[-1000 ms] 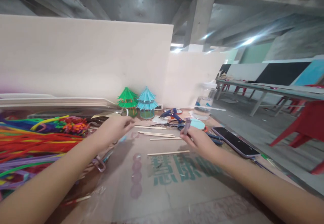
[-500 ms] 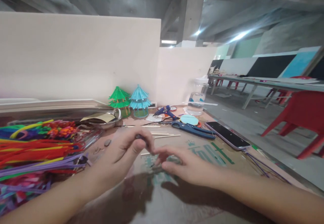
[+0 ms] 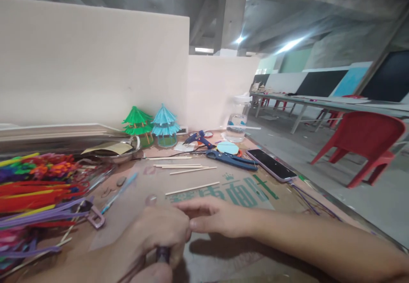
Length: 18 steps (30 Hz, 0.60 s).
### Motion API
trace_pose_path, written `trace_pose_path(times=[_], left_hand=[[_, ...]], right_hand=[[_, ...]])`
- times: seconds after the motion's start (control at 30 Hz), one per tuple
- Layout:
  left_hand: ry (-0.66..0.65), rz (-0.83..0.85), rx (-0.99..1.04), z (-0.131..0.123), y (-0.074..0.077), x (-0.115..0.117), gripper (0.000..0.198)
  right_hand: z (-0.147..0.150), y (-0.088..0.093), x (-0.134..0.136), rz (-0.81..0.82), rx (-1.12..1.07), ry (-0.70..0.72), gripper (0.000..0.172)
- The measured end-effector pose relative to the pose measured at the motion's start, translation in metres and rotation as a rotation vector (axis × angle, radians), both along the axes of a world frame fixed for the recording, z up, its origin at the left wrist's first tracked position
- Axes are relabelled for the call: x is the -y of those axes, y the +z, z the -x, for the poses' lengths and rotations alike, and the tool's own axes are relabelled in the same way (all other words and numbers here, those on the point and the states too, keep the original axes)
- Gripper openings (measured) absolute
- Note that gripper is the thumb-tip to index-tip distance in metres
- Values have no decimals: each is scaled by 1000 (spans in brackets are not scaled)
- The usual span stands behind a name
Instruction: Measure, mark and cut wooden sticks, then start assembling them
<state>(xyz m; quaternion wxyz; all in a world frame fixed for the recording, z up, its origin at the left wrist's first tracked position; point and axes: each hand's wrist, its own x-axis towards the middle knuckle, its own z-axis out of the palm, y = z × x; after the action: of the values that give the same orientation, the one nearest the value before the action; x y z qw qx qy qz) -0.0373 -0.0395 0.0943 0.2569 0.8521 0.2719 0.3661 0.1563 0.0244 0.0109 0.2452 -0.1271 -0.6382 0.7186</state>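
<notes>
left hand (image 3: 159, 236) is curled tight around a small dark cylindrical item (image 3: 162, 254) low at the near edge of the cardboard work surface (image 3: 223, 249), thumb on top pinning it steady. right hand (image 3: 217, 221) lies flat, fingers extended and holding nothing, fingertips meeting the left knuckles, likely bracing. wooden sticks (image 3: 191, 188), blue pliers (image 3: 231, 159) and phone (image 3: 271, 165) sit further back, within reach.

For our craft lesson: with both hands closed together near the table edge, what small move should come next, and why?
Probably ease the right hand back: its fingertips meet the left hand, which grips a small dark piece that is mostly hidden.
</notes>
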Motion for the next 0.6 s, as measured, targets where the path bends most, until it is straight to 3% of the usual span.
trace_pose_path(times=[0.1, 0.2, 0.33, 0.6], left_hand=[[-152, 41, -153, -3, -3, -3, 49], [-278, 35, -159, -2, -19, -12, 56], [-278, 28, -217, 4, -43, -17, 60], [-369, -26, -249, 6, -69, -21, 50]], right_hand=[[0, 1, 0, 16, 18, -19, 65], [1, -1, 0, 36, 30, 23, 66], [5, -8, 1, 75, 31, 121, 71], [8, -10, 0, 147, 41, 78, 63]])
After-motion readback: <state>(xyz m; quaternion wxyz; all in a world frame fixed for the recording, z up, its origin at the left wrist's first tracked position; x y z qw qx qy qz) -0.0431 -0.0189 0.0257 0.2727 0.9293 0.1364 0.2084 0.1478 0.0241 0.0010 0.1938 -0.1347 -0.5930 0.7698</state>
